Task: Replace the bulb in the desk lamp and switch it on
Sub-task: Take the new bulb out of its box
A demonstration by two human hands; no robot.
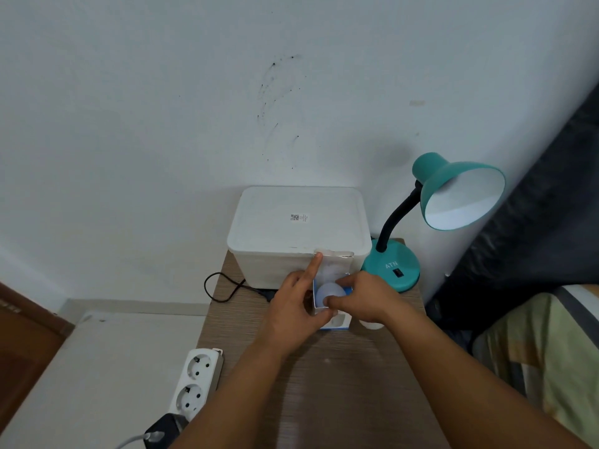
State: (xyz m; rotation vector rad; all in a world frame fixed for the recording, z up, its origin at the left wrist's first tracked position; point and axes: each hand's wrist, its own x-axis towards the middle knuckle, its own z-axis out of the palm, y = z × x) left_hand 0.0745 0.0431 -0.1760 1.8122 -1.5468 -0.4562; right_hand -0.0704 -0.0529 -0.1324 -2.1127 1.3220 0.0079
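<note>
— So where's the bulb right now?

— Sitting dome-up in its small blue-and-white carton, on the wooden table just in front of the white lidded storage box. Only the rounded white top shows above the carton's open mouth.

— And the hands?

— The left hand wraps the carton's side, thumb and lower fingers curled against it, forefinger pointing straight up past the flap. My guess is it's bracing the carton so it doesn't lift along with the bulb. The right hand comes in from the other side with thumb and fingertips closing around the dome, a light pinch, probably to draw it out.

— Is the lamp ready for it?

— The teal desk lamp stands well to the right by the wall, its shade tipped toward the camera. The inside looks pale; I can't tell whether the socket is empty. The rocker switch on the base faces forward, within easy reach.

— Anything else nearby?

— Something white lies under the right wrist, mostly hidden. A white power strip hangs at the table's left edge, and a dark cord loops beside the storage box.
</note>
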